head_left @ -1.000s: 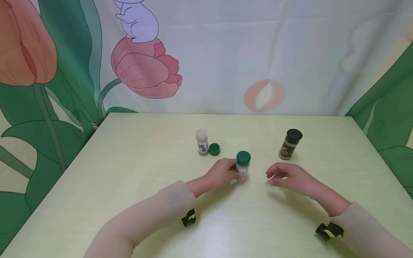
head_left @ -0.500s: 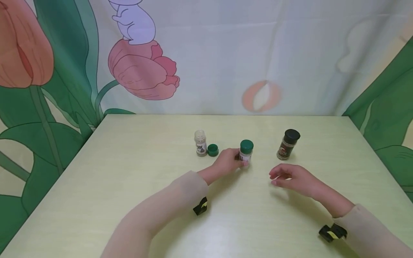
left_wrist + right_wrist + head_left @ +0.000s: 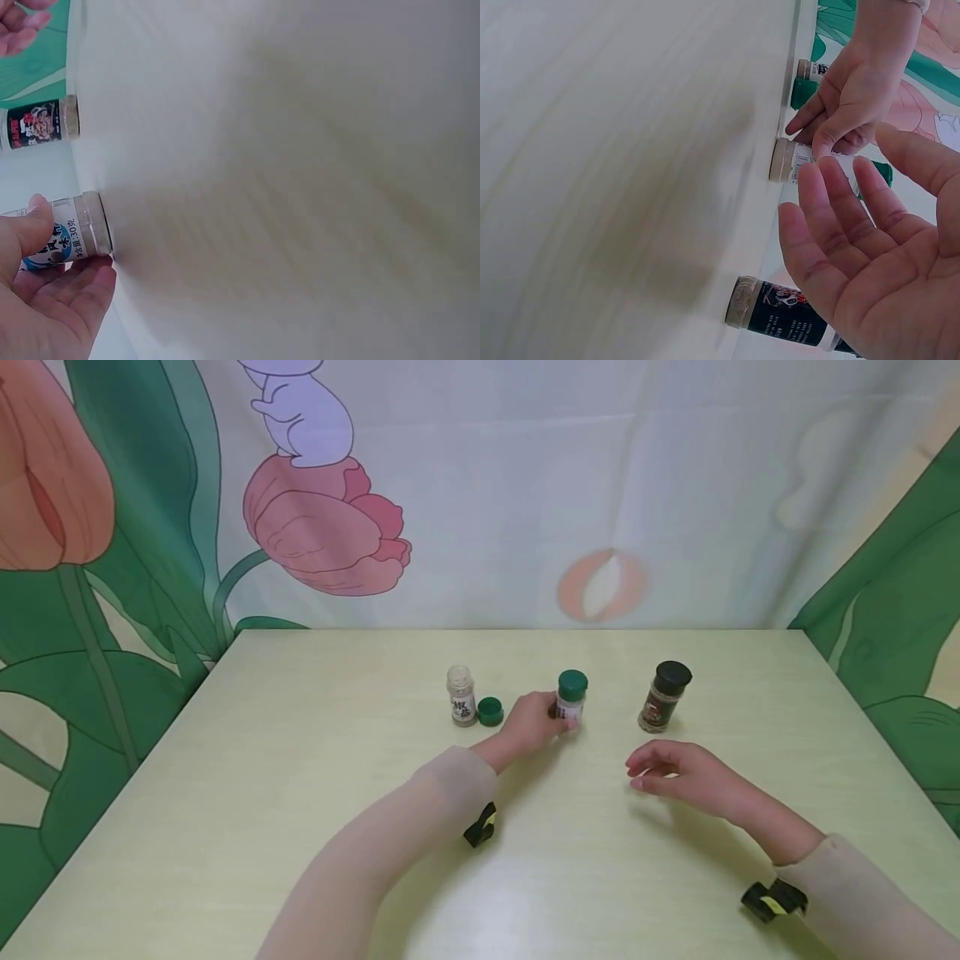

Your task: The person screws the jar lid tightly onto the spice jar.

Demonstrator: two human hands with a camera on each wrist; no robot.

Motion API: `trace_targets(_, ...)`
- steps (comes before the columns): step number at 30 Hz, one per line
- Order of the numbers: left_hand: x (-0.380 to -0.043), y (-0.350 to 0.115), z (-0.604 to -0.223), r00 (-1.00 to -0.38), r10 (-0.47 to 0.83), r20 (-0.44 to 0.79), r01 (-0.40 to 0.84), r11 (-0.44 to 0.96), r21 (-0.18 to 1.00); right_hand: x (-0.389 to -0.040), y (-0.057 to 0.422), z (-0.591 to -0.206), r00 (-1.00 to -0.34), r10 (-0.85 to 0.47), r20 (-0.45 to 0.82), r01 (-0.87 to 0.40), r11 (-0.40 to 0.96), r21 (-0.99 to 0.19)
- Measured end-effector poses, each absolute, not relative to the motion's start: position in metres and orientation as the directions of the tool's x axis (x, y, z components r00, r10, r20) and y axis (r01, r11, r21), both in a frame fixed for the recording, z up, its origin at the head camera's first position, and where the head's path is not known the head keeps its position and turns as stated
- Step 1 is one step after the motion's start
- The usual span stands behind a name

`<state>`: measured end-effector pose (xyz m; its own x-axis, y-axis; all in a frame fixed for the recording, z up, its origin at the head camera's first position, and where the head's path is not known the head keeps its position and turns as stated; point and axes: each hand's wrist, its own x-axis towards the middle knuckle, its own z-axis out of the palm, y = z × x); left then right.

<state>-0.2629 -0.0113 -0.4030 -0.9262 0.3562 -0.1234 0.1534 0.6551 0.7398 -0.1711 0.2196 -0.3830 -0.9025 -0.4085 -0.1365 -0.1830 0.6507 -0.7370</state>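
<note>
Head view: grips a green-capped seasoning jar (image 3: 572, 692) upright with the left hand (image 3: 531, 723), thumb and fingers clasped round the body below the cap. Holds it over the tabletop (image 3: 330, 735), between an uncapped seasoning jar (image 3: 462, 700) on the left and a black-capped spice jar (image 3: 663, 700) on the right. Shows a loose green cap (image 3: 491, 712) just beside the uncapped seasoning jar, on the side toward the left hand. Holds the right hand (image 3: 671, 770) raised on the near side of the black-capped spice jar and apart from it, fingers loosely bent and free. Wears beige sleeves (image 3: 375, 860). Faces a pale cloth backdrop (image 3: 480, 493) printed with tulips (image 3: 322, 527).

Left wrist view: shows the green-capped seasoning jar sideways on, thumb laid across the white-and-blue label (image 3: 67, 232), other fingers on the opposite side near the base. Cannot tell whether the base touches the tabletop. Shows the black-capped spice jar near it, dark label visible, and part of the right hand in the upper corner.

Right wrist view: shows the right palm close up, fingers gently curved and relaxed, partly covering the black-capped spice jar. Shows the left hand clasping the green-capped seasoning jar beyond, with the loose green cap and the uncapped seasoning jar partly hidden past the wrist.
</note>
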Motion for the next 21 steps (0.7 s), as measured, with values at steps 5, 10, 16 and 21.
trace_targets(5,-0.268,-0.009,-0.405,-0.933,0.344,-0.104,0.161,0.659,0.735,-0.171,0.221,-0.384,-0.899,-0.418,-0.131,-0.191,0.643,-0.742)
trace_targets(10,-0.271,-0.008,-0.405,-0.938,0.335,-0.088,0.17,0.666,0.726,-0.171,0.221,-0.385,-0.897,-0.423,-0.131,-0.194,0.641,-0.742)
trace_targets(16,-0.275,-0.008,-0.403,-0.938,0.333,-0.098,0.159,0.663,0.731,-0.172,0.221,-0.384,-0.895,-0.42,-0.151,-0.177,0.645,-0.743)
trace_targets(21,-0.277,-0.01,-0.402,-0.935,0.33,-0.126,0.123,0.638,0.76,-0.172,0.221,-0.384,-0.894,-0.419,-0.158,-0.169,0.641,-0.748)
